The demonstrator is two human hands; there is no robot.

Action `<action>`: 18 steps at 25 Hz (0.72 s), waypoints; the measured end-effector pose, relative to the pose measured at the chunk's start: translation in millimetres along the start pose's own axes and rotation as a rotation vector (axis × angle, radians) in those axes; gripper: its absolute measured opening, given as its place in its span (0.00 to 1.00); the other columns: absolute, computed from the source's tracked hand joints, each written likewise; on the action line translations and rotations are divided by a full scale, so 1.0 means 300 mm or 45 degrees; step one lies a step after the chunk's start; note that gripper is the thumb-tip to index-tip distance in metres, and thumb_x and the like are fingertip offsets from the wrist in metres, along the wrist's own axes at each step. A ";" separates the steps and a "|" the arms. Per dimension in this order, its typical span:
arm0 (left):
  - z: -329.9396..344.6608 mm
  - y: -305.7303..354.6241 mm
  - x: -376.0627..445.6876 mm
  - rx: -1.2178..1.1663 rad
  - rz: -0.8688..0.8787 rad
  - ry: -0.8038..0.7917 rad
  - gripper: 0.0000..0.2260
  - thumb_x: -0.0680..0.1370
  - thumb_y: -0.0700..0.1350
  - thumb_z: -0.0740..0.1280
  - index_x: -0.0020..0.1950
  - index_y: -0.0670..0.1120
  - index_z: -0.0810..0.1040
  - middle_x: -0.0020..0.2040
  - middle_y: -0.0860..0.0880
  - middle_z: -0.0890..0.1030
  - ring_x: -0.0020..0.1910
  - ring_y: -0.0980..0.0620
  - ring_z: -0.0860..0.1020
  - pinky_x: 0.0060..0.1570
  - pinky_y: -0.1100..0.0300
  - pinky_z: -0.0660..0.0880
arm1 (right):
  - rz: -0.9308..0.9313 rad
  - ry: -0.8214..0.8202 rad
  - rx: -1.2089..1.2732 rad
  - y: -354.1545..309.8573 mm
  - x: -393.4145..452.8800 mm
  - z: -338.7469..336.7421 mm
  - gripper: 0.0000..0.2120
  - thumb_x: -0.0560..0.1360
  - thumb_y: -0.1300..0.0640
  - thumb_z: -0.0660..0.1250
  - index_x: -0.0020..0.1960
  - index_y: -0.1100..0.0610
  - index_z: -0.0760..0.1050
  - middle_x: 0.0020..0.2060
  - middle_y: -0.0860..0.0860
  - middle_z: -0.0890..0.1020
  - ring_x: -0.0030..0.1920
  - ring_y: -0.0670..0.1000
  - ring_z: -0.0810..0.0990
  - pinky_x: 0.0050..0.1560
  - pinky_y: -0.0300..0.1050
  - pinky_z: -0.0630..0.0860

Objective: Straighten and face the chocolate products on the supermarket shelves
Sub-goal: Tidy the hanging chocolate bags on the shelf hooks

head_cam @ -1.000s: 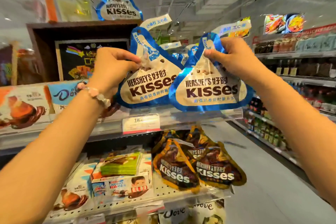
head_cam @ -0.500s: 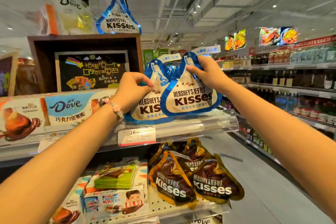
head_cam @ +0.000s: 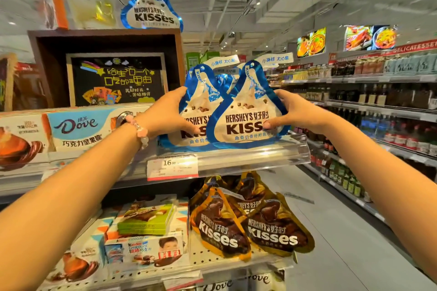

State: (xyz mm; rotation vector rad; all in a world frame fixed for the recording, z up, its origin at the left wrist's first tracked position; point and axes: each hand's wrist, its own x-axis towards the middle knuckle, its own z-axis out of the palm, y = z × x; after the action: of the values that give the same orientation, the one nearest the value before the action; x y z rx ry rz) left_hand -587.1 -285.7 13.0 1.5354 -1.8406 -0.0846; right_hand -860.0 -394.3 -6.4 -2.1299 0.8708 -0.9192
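While both of our bare arms reach forward, we hold two blue-and-white teardrop-shaped foil bags of Hershey's Kisses upright on the top shelf, behind its clear plastic front lip (head_cam: 255,156). Our left hand (head_cam: 165,116), with a pink bead bracelet (head_cam: 139,129) on the wrist, grips the left blue-and-white bag (head_cam: 192,111) at its left edge, thumb curled onto the front near the bottom, the other fingers hidden behind it. Our right hand (head_cam: 293,111) grips the right blue-and-white bag (head_cam: 246,113) at its right edge, thumb pressed on the front over the end of the word Kisses, fingers wrapped behind. The right bag overlaps the front of the left one, and more blue bags stand just behind them. A white price tag (head_cam: 172,166) reading 16.80 sits in the lip below the left bag. To the left lie light blue Dove chocolate boxes (head_cam: 78,129). On the shelf below, two gold-and-brown Kisses bags (head_cam: 250,224) lean side by side, touching, with a green box (head_cam: 144,218) stacked on Kinder chocolate boxes (head_cam: 144,248) to their left. A dark chalkboard sign (head_cam: 115,78) stands behind the top shelf, and another blue Kisses bag (head_cam: 151,7) sits above it. Bottles line the aisle shelves (head_cam: 383,106) at right
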 end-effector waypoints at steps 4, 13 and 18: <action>0.013 0.005 0.012 0.033 0.011 -0.045 0.28 0.66 0.39 0.76 0.61 0.46 0.68 0.51 0.56 0.73 0.45 0.63 0.73 0.34 0.73 0.70 | -0.024 0.090 0.047 0.018 -0.018 0.004 0.32 0.61 0.60 0.76 0.62 0.52 0.66 0.54 0.51 0.80 0.54 0.51 0.81 0.49 0.45 0.81; 0.056 0.009 -0.037 0.149 0.136 0.205 0.37 0.67 0.40 0.75 0.70 0.45 0.59 0.62 0.50 0.71 0.56 0.55 0.72 0.49 0.66 0.73 | -0.214 0.489 -0.221 0.049 -0.060 0.081 0.40 0.66 0.58 0.76 0.71 0.54 0.58 0.67 0.53 0.68 0.65 0.50 0.68 0.65 0.47 0.68; 0.083 -0.032 -0.113 0.277 0.310 0.504 0.33 0.70 0.44 0.74 0.70 0.43 0.62 0.66 0.46 0.67 0.64 0.58 0.64 0.61 0.77 0.58 | -0.699 0.856 -0.517 0.054 -0.110 0.166 0.32 0.67 0.51 0.70 0.66 0.62 0.65 0.64 0.58 0.69 0.65 0.52 0.67 0.66 0.49 0.66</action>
State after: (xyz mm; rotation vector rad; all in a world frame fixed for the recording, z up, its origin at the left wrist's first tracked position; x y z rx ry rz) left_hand -592.2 -268.5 -26.1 1.3377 -1.7359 0.5131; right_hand -843.5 -363.2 -57.3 -2.4969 0.8358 -1.9584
